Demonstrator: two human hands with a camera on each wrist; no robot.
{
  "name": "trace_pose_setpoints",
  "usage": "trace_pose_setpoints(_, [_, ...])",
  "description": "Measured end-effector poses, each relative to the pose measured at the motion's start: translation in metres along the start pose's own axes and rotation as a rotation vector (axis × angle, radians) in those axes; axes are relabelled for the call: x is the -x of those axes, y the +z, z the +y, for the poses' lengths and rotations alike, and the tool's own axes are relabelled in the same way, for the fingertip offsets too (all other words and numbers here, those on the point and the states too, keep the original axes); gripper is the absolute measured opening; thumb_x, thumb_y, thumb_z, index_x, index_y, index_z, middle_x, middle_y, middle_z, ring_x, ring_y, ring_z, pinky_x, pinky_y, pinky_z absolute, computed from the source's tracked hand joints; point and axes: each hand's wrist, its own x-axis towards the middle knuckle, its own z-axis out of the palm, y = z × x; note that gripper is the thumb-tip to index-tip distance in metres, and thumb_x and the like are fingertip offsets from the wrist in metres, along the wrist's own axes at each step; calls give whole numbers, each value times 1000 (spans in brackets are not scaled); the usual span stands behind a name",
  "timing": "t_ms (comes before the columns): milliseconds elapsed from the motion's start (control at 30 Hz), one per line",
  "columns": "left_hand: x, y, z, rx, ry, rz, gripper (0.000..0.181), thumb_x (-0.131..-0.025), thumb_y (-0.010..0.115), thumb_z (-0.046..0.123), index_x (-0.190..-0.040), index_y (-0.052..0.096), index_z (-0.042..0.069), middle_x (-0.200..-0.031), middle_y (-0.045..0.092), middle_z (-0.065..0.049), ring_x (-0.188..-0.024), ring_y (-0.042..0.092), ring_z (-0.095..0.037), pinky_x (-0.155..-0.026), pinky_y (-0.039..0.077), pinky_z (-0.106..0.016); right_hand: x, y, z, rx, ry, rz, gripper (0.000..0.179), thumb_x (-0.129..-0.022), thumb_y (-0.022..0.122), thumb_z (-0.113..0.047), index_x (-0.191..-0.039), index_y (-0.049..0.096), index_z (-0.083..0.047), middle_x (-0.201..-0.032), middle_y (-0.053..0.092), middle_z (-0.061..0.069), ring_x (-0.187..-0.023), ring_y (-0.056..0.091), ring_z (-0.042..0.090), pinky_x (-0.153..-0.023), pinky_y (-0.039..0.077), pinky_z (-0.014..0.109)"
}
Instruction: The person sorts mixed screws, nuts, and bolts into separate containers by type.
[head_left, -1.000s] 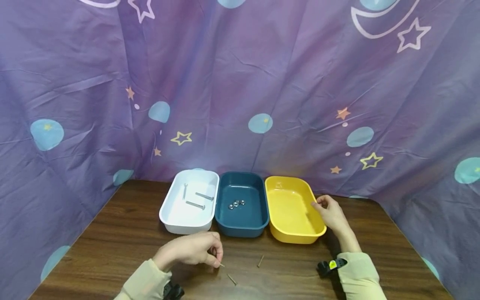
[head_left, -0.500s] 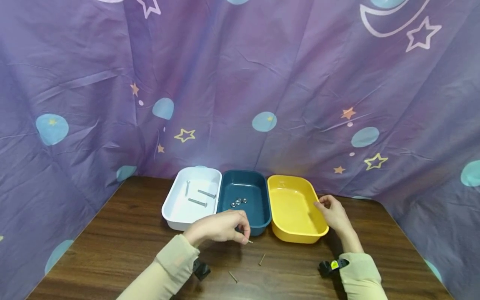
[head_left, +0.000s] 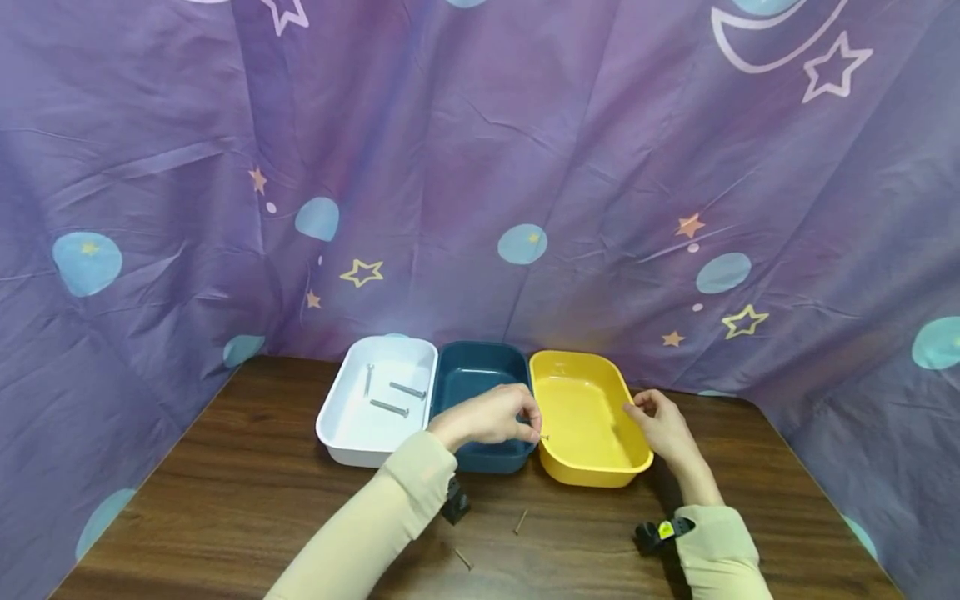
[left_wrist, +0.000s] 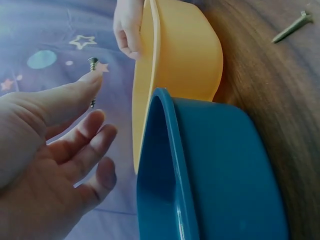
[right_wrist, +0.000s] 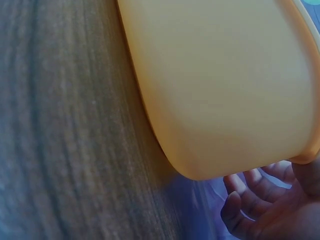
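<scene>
My left hand (head_left: 495, 415) pinches a small brass-coloured screw (left_wrist: 93, 63) between thumb and forefinger; the other fingers are loosely bent in the left wrist view. In the head view this hand is over the dark blue tray, with the screw tip (head_left: 545, 437) at the near left rim of the yellow tray (head_left: 592, 476). My right hand (head_left: 665, 429) grips the yellow tray's right rim, thumb at the edge and fingers outside. Two more screws lie on the table, one screw (head_left: 521, 522) nearer the trays and another screw (head_left: 464, 558) closer to me.
A white tray (head_left: 352, 429) at the left holds three silver bolts (head_left: 388, 407). The dark blue tray (head_left: 480, 354) stands in the middle, its nuts hidden by my left arm. All three trays stand side by side on the wooden table (head_left: 225, 492), before a purple curtain (head_left: 420, 167).
My left hand has lifted the screw off the table and carried it right and away from me to the yellow tray's edge. My right hand has stayed on the rim.
</scene>
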Motion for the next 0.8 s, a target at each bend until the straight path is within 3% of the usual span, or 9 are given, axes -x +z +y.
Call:
trace_pose_setpoints(233, [-36, 3, 0, -1, -25, 56, 10, -88, 74, 17, -79, 70, 16, -78, 61, 11, -78, 50, -8, -76, 40, -20, 0, -1, -2, -16, 8, -20, 28, -98, 59, -24, -106, 53, 3, -96, 55, 15, -81, 51, 23, -66, 42, 29])
trace_pose_setpoints(567, [-79, 11, 4, -67, -55, 132, 5, -91, 71, 17, -86, 71, 14, -93, 65, 6, -98, 54, -11, -89, 39, -19, 0, 0, -2, -52, 9, -26, 29, -99, 59, -24, -107, 52, 3, -97, 54, 15, -82, 51, 22, -66, 43, 28])
trace_pose_setpoints(800, [-94, 16, 2, -131, -117, 136, 6, -92, 69, 21, -90, 72, 16, -104, 64, 3, -114, 54, -16, -99, 36, -21, -1, -1, -2, -95, 20, -38, 27, -99, 59, -21, -107, 52, 4, -97, 54, 15, -81, 51, 20, -66, 44, 26])
